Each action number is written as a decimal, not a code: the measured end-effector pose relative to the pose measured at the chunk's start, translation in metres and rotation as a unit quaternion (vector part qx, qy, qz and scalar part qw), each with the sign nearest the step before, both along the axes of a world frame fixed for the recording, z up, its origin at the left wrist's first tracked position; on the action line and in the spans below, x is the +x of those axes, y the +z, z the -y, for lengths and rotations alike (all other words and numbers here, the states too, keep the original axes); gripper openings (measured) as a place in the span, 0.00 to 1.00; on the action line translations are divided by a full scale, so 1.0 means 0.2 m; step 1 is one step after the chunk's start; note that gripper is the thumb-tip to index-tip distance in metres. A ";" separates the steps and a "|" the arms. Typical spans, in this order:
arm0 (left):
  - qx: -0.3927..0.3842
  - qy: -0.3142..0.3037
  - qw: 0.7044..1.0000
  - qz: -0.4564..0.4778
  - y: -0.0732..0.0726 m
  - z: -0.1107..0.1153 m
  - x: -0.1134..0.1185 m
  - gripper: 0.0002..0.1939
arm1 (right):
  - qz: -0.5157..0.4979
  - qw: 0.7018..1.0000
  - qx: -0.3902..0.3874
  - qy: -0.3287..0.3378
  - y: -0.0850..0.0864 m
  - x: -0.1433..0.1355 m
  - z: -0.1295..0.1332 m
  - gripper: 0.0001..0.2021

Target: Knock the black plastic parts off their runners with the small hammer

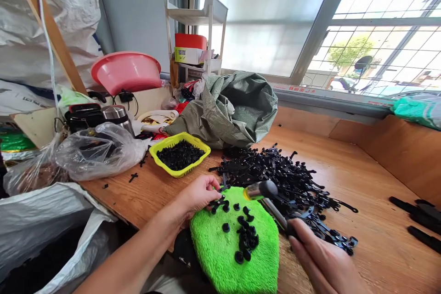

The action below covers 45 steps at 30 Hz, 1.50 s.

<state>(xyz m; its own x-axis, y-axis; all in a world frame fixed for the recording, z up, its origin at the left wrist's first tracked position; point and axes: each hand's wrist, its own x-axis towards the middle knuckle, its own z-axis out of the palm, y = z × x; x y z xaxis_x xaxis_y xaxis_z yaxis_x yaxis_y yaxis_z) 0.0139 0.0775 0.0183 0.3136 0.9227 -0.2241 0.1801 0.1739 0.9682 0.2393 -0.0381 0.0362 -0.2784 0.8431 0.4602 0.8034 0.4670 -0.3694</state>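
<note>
My right hand (319,257) is wrapped round the dark handle of a small mallet (275,211). Its metal head has one black face and one yellow face, and is held over the far right edge of a bright green cloth (220,248). At the cloth's far left edge, my left hand (201,195) pinches a small black plastic part (217,202); the fingers hide some of it. Several loose black round pieces (248,236) lie on the cloth, some in a cluster.
A large pile of black plastic parts (275,170) covers the wooden table (372,220) beyond the cloth. Nearby stand a yellow basket (156,161) of small black pieces and a grey-green sack (220,124). Plastic bags (99,151) lie left; black tools (413,211) lie right.
</note>
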 end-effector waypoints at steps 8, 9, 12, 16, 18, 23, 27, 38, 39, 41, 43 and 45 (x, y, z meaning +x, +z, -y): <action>0.106 -0.007 0.989 -0.106 0.00 -0.01 0.01 0.04 | -0.002 0.999 -0.026 0.030 0.01 -0.13 -0.07 0.07; 0.127 -0.006 0.984 -0.121 0.01 0.00 0.01 0.04 | -0.002 0.999 -0.026 0.028 0.01 -0.13 -0.07 0.08; 0.169 -0.003 0.974 -0.154 0.02 0.00 0.01 0.04 | 0.067 0.997 -0.032 0.026 -0.02 -0.13 -0.05 0.09; 0.184 -0.012 0.967 -0.177 0.03 0.01 0.00 0.04 | 0.035 0.999 -0.037 0.008 -0.04 -0.12 -0.06 0.10; 0.183 -0.016 0.966 -0.180 0.03 0.01 -0.01 0.03 | 0.044 0.998 -0.049 -0.006 -0.05 -0.12 -0.07 0.11; 0.161 -0.019 0.973 -0.164 0.00 -0.01 -0.01 0.03 | 0.078 0.995 -0.066 -0.018 -0.08 -0.13 -0.08 0.11; 0.084 -0.016 0.992 -0.087 -0.02 0.00 -0.01 0.05 | 0.083 0.994 -0.067 -0.036 -0.09 -0.15 -0.07 0.10; -0.065 0.020 0.986 0.154 0.08 -0.01 0.03 0.20 | -0.048 0.994 0.003 -0.098 -0.12 -0.02 0.01 0.15; -0.066 0.023 0.986 0.153 0.08 -0.01 0.05 0.19 | -0.052 0.993 0.005 -0.102 -0.12 -0.01 0.02 0.15; -0.068 0.035 0.987 0.143 0.07 -0.02 0.09 0.17 | -0.058 0.992 0.011 -0.113 -0.13 0.01 0.04 0.16; -0.071 0.050 0.987 0.133 0.06 -0.03 0.13 0.14 | -0.064 0.990 0.017 -0.123 -0.13 0.01 0.05 0.18; -0.075 0.059 0.987 0.130 0.05 -0.03 0.16 0.13 | -0.069 0.989 0.027 -0.128 -0.12 0.01 0.05 0.19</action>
<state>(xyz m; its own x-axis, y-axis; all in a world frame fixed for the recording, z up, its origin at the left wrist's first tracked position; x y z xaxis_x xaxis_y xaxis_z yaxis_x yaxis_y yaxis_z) 0.0457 0.0829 0.0281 0.2703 0.9190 -0.2870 -0.1010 0.3235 0.9408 0.2409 -0.0490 0.0130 0.0103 0.8510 0.5250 0.8418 0.2760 -0.4640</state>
